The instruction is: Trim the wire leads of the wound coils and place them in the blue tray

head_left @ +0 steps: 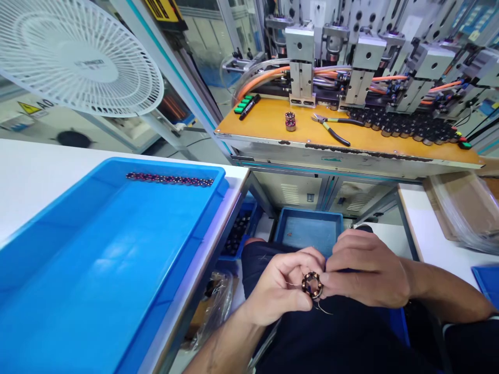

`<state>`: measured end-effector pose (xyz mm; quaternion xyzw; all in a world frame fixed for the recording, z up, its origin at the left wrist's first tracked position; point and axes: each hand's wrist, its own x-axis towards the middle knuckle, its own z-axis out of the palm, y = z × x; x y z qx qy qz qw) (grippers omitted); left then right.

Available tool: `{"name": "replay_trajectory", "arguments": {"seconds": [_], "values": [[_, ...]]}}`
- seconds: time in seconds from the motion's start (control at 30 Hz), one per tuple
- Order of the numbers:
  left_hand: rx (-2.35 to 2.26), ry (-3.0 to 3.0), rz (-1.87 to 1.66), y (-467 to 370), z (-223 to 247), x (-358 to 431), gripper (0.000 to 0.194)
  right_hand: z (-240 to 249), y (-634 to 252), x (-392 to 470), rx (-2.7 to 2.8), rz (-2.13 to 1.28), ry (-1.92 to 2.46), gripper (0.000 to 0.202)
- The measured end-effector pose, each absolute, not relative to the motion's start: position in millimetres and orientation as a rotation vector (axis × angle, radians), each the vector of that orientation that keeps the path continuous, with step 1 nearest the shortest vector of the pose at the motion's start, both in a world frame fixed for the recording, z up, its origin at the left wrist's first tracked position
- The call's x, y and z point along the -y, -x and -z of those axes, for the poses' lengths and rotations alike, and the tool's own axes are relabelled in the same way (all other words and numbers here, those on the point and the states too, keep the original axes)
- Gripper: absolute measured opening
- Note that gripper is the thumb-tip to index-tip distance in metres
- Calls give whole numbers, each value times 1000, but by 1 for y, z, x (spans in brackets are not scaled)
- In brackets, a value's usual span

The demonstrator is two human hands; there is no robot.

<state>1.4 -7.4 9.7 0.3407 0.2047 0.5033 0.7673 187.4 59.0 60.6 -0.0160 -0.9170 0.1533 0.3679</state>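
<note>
Item: wound stator ring (312, 284), which I held between both hands, left hand (281, 288) and right hand (364, 275) fingertips pinched shut on it, opening facing me, equally near.

two hands (280, 283), three blue trays (117, 259), one fan (78, 57).
</note>
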Motion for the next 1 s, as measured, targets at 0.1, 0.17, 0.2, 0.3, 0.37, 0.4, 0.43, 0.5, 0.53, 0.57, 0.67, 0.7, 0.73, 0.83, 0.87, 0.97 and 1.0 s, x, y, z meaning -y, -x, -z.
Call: {"name": "replay_trajectory", "arguments": {"seconds": [0.1,0.17,0.2,0.3,0.37,0.4,0.43,0.5,0.53,0.57,0.67,0.7,0.73,0.83,0.87,0.97,1.0], "values": [[-477,-804,-1150,-1,-10,6,32,-56,-186,-54,2276,-409,108,8],[-528,-873,-1210,-1,-10,5,31,-53,-184,-49,2207,-430,183,7],[-555,-921,-1244,-1,-10,5,30,-51,-182,-45,2168,-445,234,7],[-613,-1104,-1369,-1,-11,6,34,-47,-177,-34,2041,-526,413,8],[-644,-1209,-1434,-2,-11,6,37,-44,-173,-29,1968,-587,478,9],[-662,-1238,-1459,-2,-11,7,39,-42,-172,-28,1945,-604,487,10],[-688,-1250,-1477,-2,-11,7,42,-40,-172,-27,1935,-609,483,11],[-770,-1244,-1469,-1,-11,7,51,-38,-172,-28,1937,-585,470,12],[-810,-1236,-1437,0,-10,7,55,-37,-173,-29,1946,-563,468,12],[-836,-1228,-1389,2,-10,7,55,-37,-174,-31,1956,-545,465,12],[-843,-1223,-1247,6,-10,9,37,-39,-176,-33,1979,-512,450,13],[-844,-1220,-1227,7,-10,10,32,-39,-177,-33,1986,-500,447,13],[-854,-1215,-1218,7,-10,11,29,-40,-177,-33,1992,-484,447,13],[-868,-1183,-1233,5,-11,13,26,-39,-176,-32,1998,-422,478,12],[-858,-1169,-1242,3,-11,14,26,-39,-176,-32,1996,-403,493,12],[-821,-1135,-1297,0,-10,14,23,-36,-174,-30,1977,-365,537,12],[-810,-1128,-1317,0,-10,14,22,-36,-174,-30,1965,-361,553,12]]}}
